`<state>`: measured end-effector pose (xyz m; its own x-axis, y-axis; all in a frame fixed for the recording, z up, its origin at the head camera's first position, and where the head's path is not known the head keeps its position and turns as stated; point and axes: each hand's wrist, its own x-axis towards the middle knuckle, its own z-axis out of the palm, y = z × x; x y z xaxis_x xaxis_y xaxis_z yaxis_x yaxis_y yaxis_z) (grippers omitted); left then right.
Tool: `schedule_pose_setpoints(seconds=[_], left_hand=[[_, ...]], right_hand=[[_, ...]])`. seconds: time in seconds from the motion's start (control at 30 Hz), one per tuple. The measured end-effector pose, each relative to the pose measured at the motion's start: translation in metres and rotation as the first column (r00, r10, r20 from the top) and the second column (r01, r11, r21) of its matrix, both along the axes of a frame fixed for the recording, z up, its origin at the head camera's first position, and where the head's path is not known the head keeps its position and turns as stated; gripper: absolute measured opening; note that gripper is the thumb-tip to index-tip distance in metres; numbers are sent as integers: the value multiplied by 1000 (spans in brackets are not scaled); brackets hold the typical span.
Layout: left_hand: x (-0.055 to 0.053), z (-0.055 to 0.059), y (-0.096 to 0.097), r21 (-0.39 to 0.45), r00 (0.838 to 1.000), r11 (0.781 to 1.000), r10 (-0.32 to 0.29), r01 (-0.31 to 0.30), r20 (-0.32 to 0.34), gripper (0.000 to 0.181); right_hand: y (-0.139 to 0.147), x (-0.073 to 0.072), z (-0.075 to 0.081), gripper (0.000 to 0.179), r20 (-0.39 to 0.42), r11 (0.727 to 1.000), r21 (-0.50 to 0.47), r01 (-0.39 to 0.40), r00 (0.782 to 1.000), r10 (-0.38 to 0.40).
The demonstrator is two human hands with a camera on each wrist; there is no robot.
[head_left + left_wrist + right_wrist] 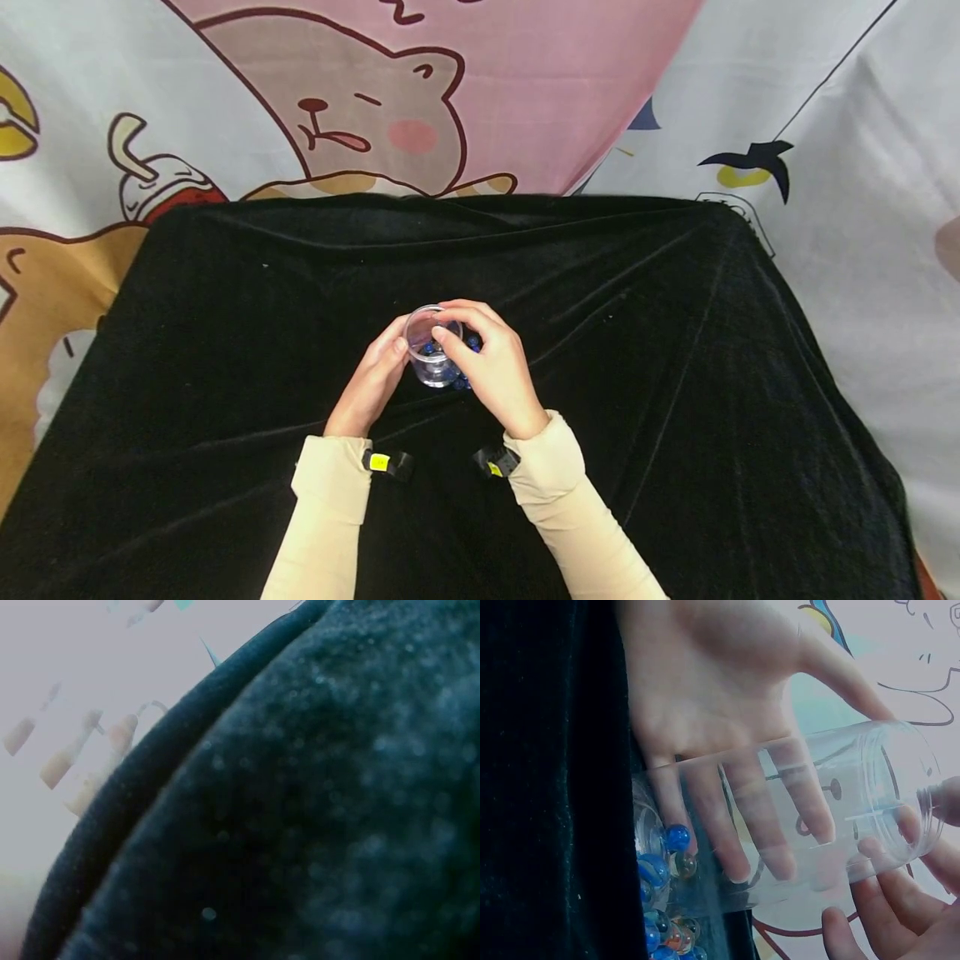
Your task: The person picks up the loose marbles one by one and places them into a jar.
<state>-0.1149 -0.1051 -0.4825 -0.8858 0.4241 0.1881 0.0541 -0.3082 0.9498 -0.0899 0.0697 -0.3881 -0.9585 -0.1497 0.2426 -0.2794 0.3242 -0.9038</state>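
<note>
A clear plastic jar (pixel 432 367) stands on the black cloth, and several blue and multicoloured marbles (pixel 654 868) show at its base. Against its left side, my left hand (pixel 378 367) holds it, with the thumb near the rim; through the wall the right wrist view shows the long fingers behind it. My right hand (pixel 491 358) is at the jar's mouth from the right, thumb and forefinger tips close together over the opening. Whether a marble is between them is hidden. More marbles (pixel 462 382) lie beside the jar, partly under the right hand.
Black velvety cloth (pixel 225 350) with folds covers the table. Behind and around it hangs a printed cartoon backdrop (pixel 570 100). Only dark cloth (pixel 300 825) and a blurred pale backdrop fill the left wrist view.
</note>
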Motion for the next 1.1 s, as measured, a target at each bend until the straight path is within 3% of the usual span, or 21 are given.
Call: schedule_pose_setpoints(seconds=[0.3,0.4,0.63,1.03,1.1], left_hand=[[-3,0,2,25,1000,1000,-10,10,-14,54],[-3,1,2,9,1000,1000,-6,6,-27,55],[-2,1,1,0,1000,1000,-2,2,-15,53],[-3,-2,2,9,996,1000,-24,25,-82,53],[-4,-2,2,2,996,1000,-24,24,-88,53]], right_hand=[[6,-13,-27,25,-24,999,49,-3,1000,4],[6,-12,-25,24,-21,999,39,-7,1000,8],[5,-3,3,23,-33,999,37,-29,999,31],[16,-6,5,24,-32,998,64,-29,999,31],[19,-11,-4,24,-39,997,70,-28,999,30]])
